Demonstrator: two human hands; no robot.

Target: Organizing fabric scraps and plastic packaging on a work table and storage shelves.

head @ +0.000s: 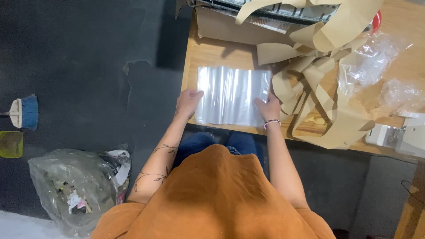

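Note:
A clear flat plastic bag (pixel 230 95) lies on the wooden table (pixel 208 55) near its front edge. My left hand (pixel 187 102) rests on the bag's left edge with fingers spread flat. My right hand (pixel 268 108), with a beaded bracelet at the wrist, presses on the bag's right edge. Neither hand grips the bag; both lie flat on it.
A tangle of brown paper strips (pixel 316 75) lies right of the bag. Crumpled clear plastic (pixel 372 59) sits further right. A cardboard box (pixel 230 24) stands behind. A white device (pixel 400 135) is at the table's right. On the floor: a rubbish bag (pixel 75 186) and a blue brush (pixel 25 113).

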